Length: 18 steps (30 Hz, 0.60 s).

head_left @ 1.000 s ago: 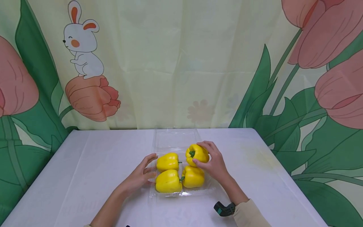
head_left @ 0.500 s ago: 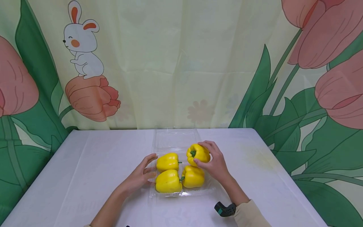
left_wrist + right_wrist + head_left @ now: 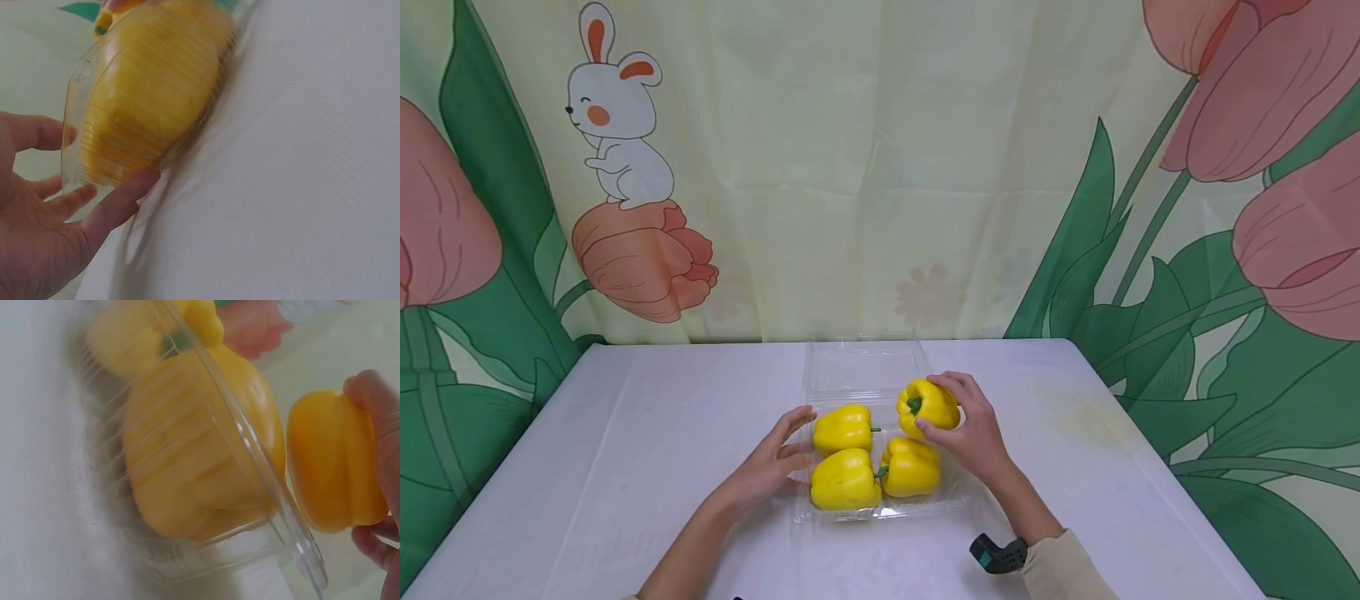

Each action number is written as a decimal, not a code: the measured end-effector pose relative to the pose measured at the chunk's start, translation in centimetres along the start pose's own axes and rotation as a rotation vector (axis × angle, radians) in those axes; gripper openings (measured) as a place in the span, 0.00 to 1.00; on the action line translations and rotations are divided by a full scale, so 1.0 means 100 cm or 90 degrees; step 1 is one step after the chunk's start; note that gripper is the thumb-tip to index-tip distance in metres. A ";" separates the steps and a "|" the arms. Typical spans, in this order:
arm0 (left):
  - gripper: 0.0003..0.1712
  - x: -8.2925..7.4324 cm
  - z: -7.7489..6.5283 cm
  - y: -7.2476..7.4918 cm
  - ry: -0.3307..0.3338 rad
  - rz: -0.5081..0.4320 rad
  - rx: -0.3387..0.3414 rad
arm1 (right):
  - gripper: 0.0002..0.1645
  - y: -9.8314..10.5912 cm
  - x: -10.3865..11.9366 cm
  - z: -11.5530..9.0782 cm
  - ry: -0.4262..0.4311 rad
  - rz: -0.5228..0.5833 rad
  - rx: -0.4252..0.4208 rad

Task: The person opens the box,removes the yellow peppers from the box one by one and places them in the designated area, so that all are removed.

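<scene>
Three yellow bell peppers lie in a clear plastic clamshell box (image 3: 952,493): a back-left pepper (image 3: 842,429), a front-left pepper (image 3: 846,479) and a front-right pepper (image 3: 912,467). My right hand (image 3: 973,429) holds a fourth yellow bell pepper (image 3: 931,406) over the back-right part of the box, thumb in front and fingers behind, its green stem facing left. In the right wrist view this held pepper (image 3: 334,462) is above the box's rim. My left hand (image 3: 767,467) rests spread fingers against the box's left side; in the left wrist view its fingertips (image 3: 147,178) touch the ribbed wall.
The box's clear lid (image 3: 865,371) lies folded back toward the table's far edge. A white cloth covers the table (image 3: 662,433). Behind it hangs a curtain (image 3: 865,208) printed with a rabbit and tulips. A black device (image 3: 996,553) sits at my right wrist.
My right hand has moved slightly right with the held pepper. The left hand, the box and the other peppers have stayed put.
</scene>
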State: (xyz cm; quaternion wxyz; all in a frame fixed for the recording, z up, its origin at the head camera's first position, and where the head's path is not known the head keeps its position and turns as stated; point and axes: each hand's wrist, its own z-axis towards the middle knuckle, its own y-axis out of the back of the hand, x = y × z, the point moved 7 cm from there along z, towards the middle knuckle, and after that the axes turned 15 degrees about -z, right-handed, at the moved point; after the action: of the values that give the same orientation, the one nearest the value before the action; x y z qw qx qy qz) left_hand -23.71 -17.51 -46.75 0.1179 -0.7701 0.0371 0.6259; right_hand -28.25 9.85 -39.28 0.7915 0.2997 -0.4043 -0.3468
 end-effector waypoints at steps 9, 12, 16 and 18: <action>0.40 0.001 0.002 0.001 -0.002 -0.007 0.003 | 0.32 0.002 -0.003 -0.001 0.004 -0.001 -0.004; 0.40 0.001 0.002 0.001 0.001 -0.008 0.000 | 0.32 0.003 -0.004 -0.001 0.006 -0.003 -0.008; 0.40 0.001 0.002 0.001 0.000 -0.009 -0.003 | 0.32 0.005 -0.005 -0.002 0.006 -0.004 -0.013; 0.40 0.001 0.002 0.001 -0.001 -0.009 -0.005 | 0.32 0.006 -0.006 -0.002 0.004 -0.006 -0.014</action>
State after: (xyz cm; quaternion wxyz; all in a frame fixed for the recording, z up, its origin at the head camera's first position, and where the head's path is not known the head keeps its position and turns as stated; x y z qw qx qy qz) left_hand -23.88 -17.57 -46.88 0.1197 -0.7701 0.0290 0.6259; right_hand -28.20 10.72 -39.20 0.7943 0.2939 -0.3968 -0.3540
